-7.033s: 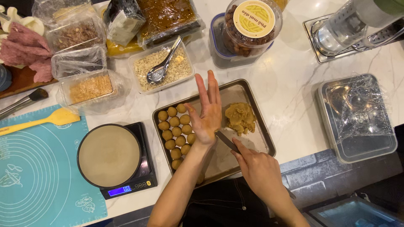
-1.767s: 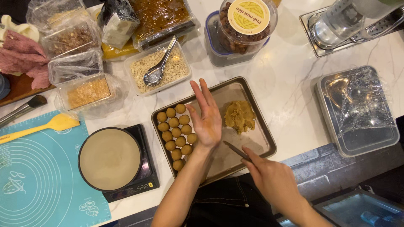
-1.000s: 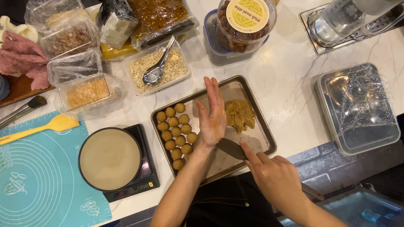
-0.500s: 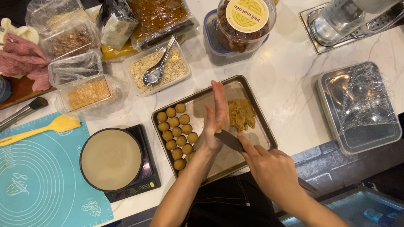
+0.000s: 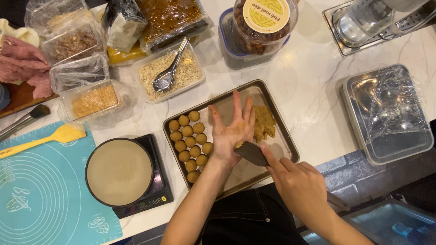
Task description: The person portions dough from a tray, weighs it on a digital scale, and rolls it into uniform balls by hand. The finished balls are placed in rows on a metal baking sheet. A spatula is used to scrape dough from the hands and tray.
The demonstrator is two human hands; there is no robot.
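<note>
My left hand (image 5: 232, 132) is open and flat, palm up, with the fingers spread, above the metal tray (image 5: 284, 145). My right hand (image 5: 300, 186) is closed around the handle of a dark knife (image 5: 251, 153), and the blade lies on the heel of my left palm. At the tip of the blade there is a small bit of yellowish paste, I think, but it is too small to see clearly. Just beside my left hand, to the right, a lump of the same paste (image 5: 264, 123) sits in the tray. To the left of the hand, small paste balls (image 5: 190, 145) lie in about 2 rows along the left part of the tray. Near the tray on the left, a round bowl (image 5: 119, 172) stands on a black kitchen scale (image 5: 156, 197). Behind the tray there is a plastic box of pale seeds (image 5: 170, 75) with a metal spoon (image 5: 167, 77) inside.
</note>
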